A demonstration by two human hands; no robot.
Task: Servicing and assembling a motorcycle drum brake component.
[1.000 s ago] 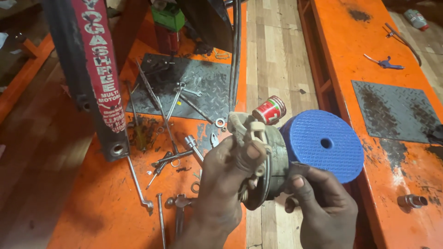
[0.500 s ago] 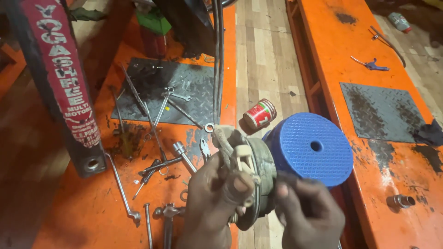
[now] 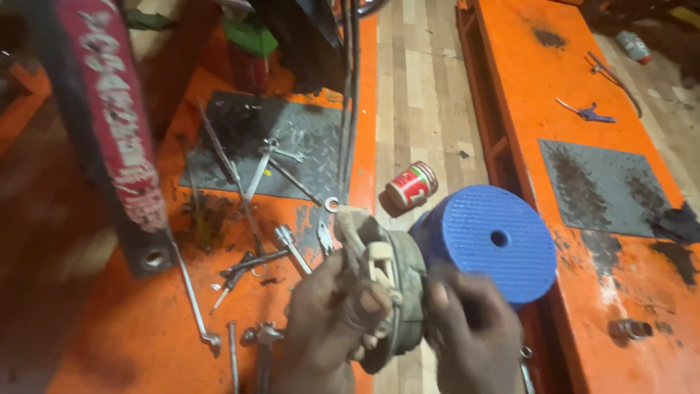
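Both my hands hold a round, dirty grey metal drum part point(image 3: 394, 288) with pale shoe pieces inside it, low in the middle of the view. My left hand point(image 3: 328, 321) grips its left side, thumb over the rim. My right hand point(image 3: 467, 328) pinches its right edge. Just behind the part stands a blue round stool top point(image 3: 499, 241) with a centre hole.
Several spanners and a socket bit point(image 3: 273, 182) lie on the orange ramp point(image 3: 109, 343) and its grey plate. A red can point(image 3: 410, 184) lies on the wooden floor. A red-labelled black column point(image 3: 117, 138) stands at the left. A second orange ramp point(image 3: 620, 182) runs at the right.
The view has shifted slightly, and my hands with the drum part sit a little lower in the frame. My right hand's fingers have moved up onto the part's right edge.
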